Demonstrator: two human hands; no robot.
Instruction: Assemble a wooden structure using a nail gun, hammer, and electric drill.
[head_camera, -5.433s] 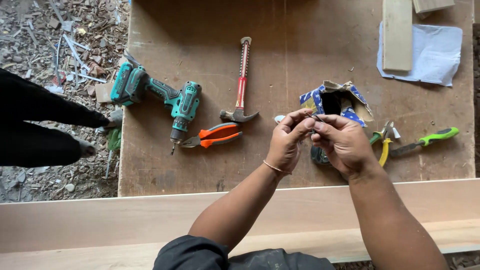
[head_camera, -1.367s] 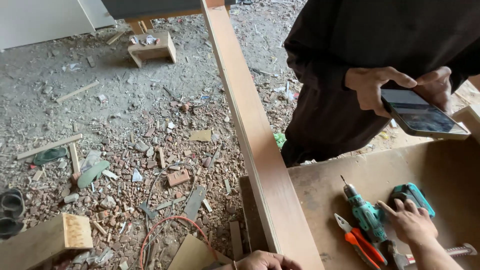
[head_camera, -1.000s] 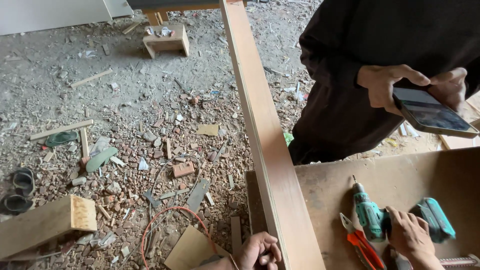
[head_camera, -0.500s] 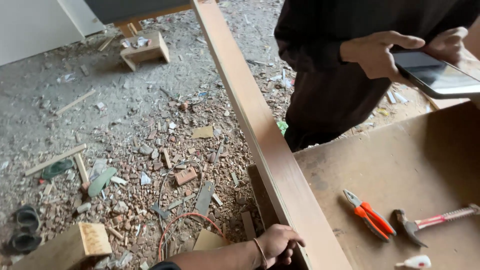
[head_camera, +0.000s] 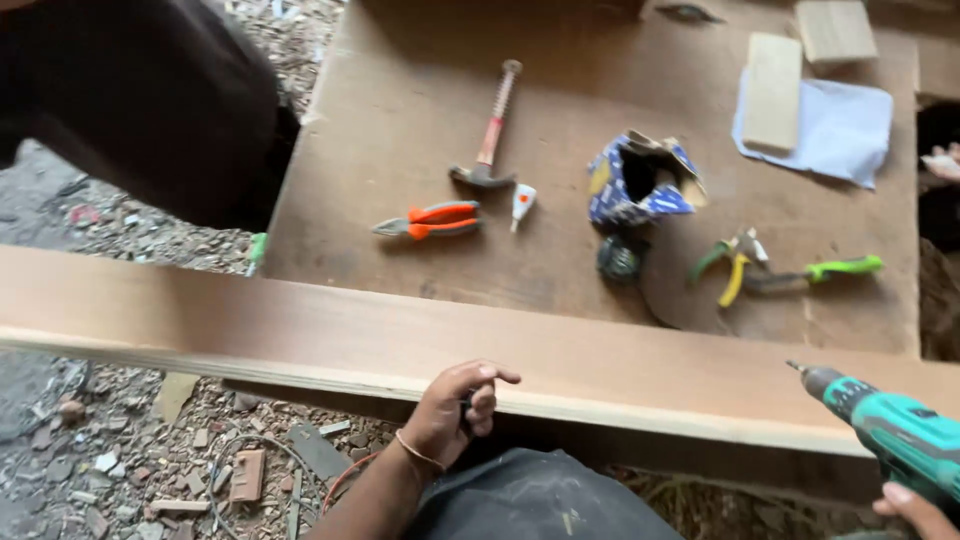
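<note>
The head view shows the left hand (head_camera: 452, 414) curled on the near edge of the long wooden plank (head_camera: 300, 335) lying across the tabletop (head_camera: 400, 120), while the right hand (head_camera: 915, 508) grips the teal drill (head_camera: 880, 435), bit near the plank's face. Judged step: steadying for drilling; the bit needs setting square first.
</note>
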